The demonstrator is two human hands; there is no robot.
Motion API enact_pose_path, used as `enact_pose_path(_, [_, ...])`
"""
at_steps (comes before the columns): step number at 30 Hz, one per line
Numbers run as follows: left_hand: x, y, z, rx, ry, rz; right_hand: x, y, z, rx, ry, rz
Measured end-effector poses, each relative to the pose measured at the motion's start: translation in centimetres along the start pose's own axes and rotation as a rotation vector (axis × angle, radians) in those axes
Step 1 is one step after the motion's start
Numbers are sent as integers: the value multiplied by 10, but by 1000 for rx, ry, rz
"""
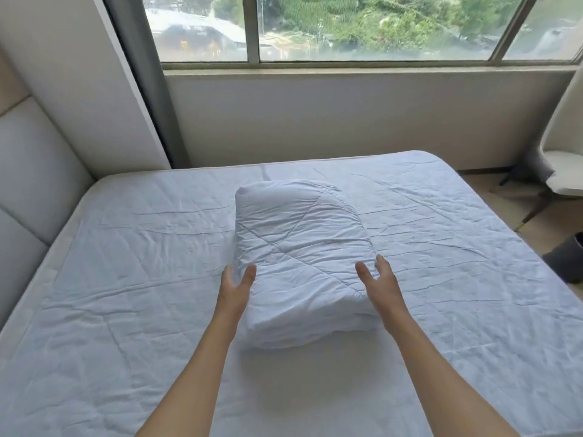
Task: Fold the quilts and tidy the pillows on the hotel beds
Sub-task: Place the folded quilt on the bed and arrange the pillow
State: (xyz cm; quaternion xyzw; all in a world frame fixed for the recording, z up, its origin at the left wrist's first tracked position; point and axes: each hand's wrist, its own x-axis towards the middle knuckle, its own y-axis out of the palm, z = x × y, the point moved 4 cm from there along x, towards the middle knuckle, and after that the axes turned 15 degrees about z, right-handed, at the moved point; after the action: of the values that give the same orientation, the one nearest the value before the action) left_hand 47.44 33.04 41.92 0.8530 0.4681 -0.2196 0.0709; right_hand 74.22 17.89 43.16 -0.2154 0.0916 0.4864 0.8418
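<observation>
In the middle of the frame a folded white quilt (299, 257) lies as a thick bundle on the bed (126, 279), and both bare arms reach to its near end from the bottom edge, where they are cut off below the elbow. The left hand (236, 283) and the right hand (380, 280) flank the bundle with fingers spread and relaxed, grasping nothing, though I cannot tell if the fingertips touch the cloth. At the right edge a white chair (561, 171) and a dark bin (568, 257) are only partly visible, and the padded headboard (28, 171) is cropped at the left.
</observation>
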Motion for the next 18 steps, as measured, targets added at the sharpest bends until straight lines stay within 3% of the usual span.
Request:
enact_pose_path(11, [242, -3, 73, 122, -270, -166, 256, -53, -95, -41, 193, 98])
enact_pose_path(18, [304, -10, 115, 46, -346, -166, 354, -59, -152, 10, 256, 312])
